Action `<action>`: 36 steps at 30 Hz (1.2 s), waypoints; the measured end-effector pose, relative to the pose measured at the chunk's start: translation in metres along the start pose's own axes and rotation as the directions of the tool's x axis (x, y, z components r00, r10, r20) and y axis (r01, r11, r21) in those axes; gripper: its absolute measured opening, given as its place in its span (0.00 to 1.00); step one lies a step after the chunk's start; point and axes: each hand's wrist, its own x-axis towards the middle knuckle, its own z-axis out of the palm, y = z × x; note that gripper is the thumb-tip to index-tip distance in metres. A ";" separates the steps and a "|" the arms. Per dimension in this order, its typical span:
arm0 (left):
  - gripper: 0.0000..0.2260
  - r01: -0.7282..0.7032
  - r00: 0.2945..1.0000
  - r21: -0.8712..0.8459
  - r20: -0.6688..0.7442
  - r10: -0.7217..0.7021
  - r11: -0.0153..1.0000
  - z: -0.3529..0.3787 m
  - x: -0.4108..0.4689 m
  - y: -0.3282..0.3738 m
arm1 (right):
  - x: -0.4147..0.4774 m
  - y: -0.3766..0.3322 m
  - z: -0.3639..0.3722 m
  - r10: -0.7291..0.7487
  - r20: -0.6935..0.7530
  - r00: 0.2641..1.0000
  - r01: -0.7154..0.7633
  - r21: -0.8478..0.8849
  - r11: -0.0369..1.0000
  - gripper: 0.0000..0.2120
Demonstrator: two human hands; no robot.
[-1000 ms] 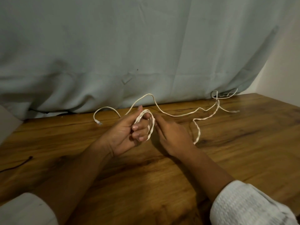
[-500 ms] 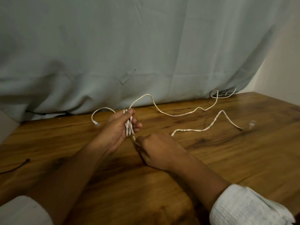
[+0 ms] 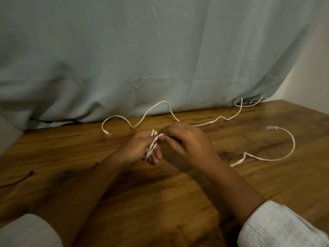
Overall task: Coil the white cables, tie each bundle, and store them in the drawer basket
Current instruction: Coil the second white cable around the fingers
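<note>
Wooden table point(image 3: 178, 202) stands before a grey curtain point(image 3: 160, 59). Black cord point(image 3: 23, 179) lies at far left. Left hand point(image 3: 137, 148) grips the coiled white cable point(image 3: 151, 148) at mid-table. Right hand point(image 3: 188, 145) pinches a strand at the coil's top. Loose tail point(image 3: 294, 145) trails right across the tabletop.

A wooden table point(image 3: 178, 202) is closed off along its far edge by a grey-green curtain point(image 3: 160, 59) reaching down to the wood. At the table's middle the left hand point(image 3: 138, 148) and right hand point(image 3: 188, 141) meet, both gripping a white coil point(image 3: 151, 147), forearms slanting back to the near corners. Open wood lies between the forearms. A loose white cable point(image 3: 156, 104) snakes along the far edge, from left of the hands to the far right corner. A second white strand point(image 3: 292, 145) loops across the right side, with open wood nearer than it. A thin black cord point(image 3: 19, 180) lies at the left edge; open wood separates it from the left forearm.
</note>
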 end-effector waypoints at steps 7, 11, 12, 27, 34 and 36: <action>0.15 0.034 0.988 -0.340 0.151 0.018 0.940 0.008 0.000 0.007 | -0.002 0.014 0.002 0.094 -0.042 0.995 -0.098 -0.106 0.990 0.16; 0.11 0.069 0.971 -0.432 0.237 0.039 0.899 0.010 -0.004 0.012 | -0.005 0.013 0.004 0.143 -0.011 0.990 -0.143 -0.092 0.985 0.15; 0.10 0.076 0.969 -0.449 0.244 0.040 0.890 0.010 -0.005 0.012 | -0.005 0.013 0.004 0.140 -0.005 0.990 -0.140 -0.101 0.985 0.15; 0.13 -0.125 0.982 -0.655 -0.190 -0.002 0.745 -0.017 0.015 0.010 | -0.006 -0.030 0.029 -0.005 0.416 0.909 0.167 -0.354 0.920 0.11; 0.13 -0.104 0.924 -0.122 -0.379 0.050 0.987 -0.016 0.016 -0.007 | -0.008 -0.037 0.029 -0.219 0.366 0.905 0.319 -0.240 0.917 0.10; 0.13 -0.102 0.938 -0.008 -0.334 0.093 0.995 -0.012 0.011 -0.009 | -0.007 -0.035 0.025 -0.231 0.295 0.927 0.305 -0.237 0.922 0.10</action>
